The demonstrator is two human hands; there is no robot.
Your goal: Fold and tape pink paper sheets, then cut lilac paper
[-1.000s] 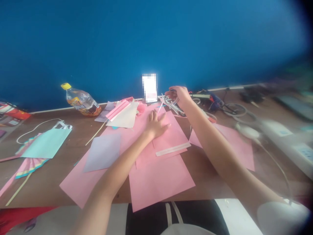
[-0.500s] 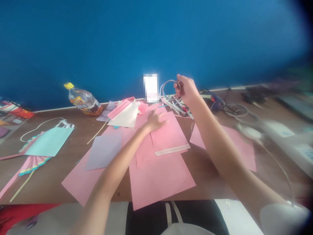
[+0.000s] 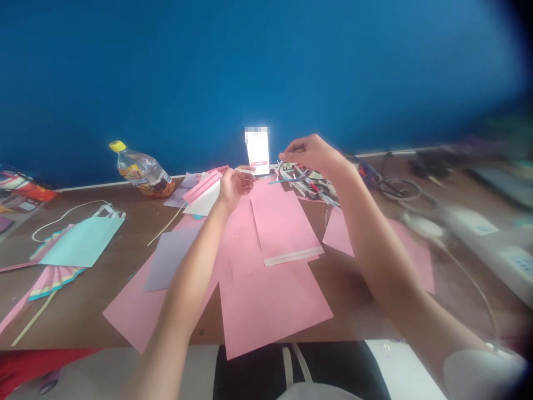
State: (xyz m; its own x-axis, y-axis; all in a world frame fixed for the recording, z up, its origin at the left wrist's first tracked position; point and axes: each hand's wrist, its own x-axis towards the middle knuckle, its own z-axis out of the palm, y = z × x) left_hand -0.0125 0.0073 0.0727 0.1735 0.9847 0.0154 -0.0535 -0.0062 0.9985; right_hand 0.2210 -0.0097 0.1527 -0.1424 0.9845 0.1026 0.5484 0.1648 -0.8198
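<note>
Both my hands are raised over the far middle of the brown table (image 3: 83, 311). My left hand (image 3: 234, 186) is closed in a pinch on one end of a thin pale strip (image 3: 266, 167). The other end of that strip is pinched by my right hand (image 3: 313, 155), which hovers above a tangle of thin paper strips (image 3: 306, 182). Below my hands lie overlapping pink paper sheets (image 3: 270, 300), one with a white tape band (image 3: 293, 256) along its edge.
A plastic bottle (image 3: 141, 172) with a yellow cap lies at the back left. A light blue paper bag (image 3: 81, 241) and a folded fan (image 3: 50, 278) sit at left. A lilac sheet (image 3: 169, 258), a phone (image 3: 257, 151) against the blue wall, cables and tools (image 3: 395, 186) at right.
My left hand lifted off the pink sheet and took one end of the strip. My right hand came down from its raised position and now holds the strip level with the left.
</note>
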